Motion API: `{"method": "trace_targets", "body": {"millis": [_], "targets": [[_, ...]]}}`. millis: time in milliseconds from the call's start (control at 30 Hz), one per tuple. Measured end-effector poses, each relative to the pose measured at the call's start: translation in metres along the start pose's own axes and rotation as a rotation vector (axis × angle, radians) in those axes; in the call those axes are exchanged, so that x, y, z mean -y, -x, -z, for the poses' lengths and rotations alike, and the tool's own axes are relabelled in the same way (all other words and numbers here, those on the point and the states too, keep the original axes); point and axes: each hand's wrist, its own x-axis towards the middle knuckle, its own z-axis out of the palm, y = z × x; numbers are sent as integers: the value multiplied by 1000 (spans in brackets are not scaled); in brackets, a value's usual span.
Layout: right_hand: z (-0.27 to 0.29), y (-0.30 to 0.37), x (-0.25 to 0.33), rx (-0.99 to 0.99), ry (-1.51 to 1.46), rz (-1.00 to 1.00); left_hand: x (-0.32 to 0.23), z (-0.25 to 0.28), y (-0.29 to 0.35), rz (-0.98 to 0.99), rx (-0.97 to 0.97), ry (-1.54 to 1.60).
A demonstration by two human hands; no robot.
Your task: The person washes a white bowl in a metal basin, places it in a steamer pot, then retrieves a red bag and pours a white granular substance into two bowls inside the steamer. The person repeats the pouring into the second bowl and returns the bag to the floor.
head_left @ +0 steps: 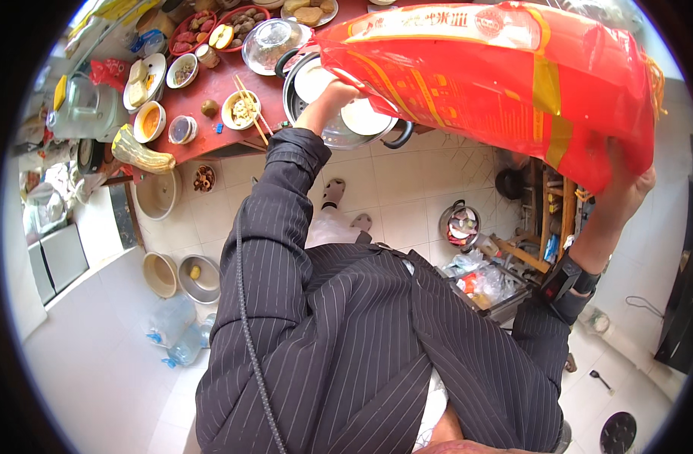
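Note:
A large red plastic sack (475, 83) with gold bands lies tilted in the air across the upper right, its mouth low over a steel pot (335, 136) with black handles. My left hand (341, 94) is closed at the sack's mouth, above the pot; its fingertips are partly hidden. At the sack's far right end my right hand (635, 181) grips the bottom corner. Two pale round shapes show inside the pot, one on each side of my left hand; I cannot tell what they are. A glass lid (274, 47) sits beside the pot.
The red table (210, 87) carries a bowl with chopsticks (242, 108), a squash (141, 150) at its edge and baskets of vegetables. Basins (200, 278) and plastic bottles (181, 340) stand on the floor at left. A wooden rack (550, 216) and another pot (460, 225) are at right.

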Motion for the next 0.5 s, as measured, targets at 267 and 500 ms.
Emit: {"method": "trace_targets", "body": {"millis": [267,500], "targets": [[38,26,-42,-73,-61,-88,-23,-8,3,-40,63,-178],[64,67,-74,-204,-106,-88,-29,-14,-1,-62,86,-281]]}}
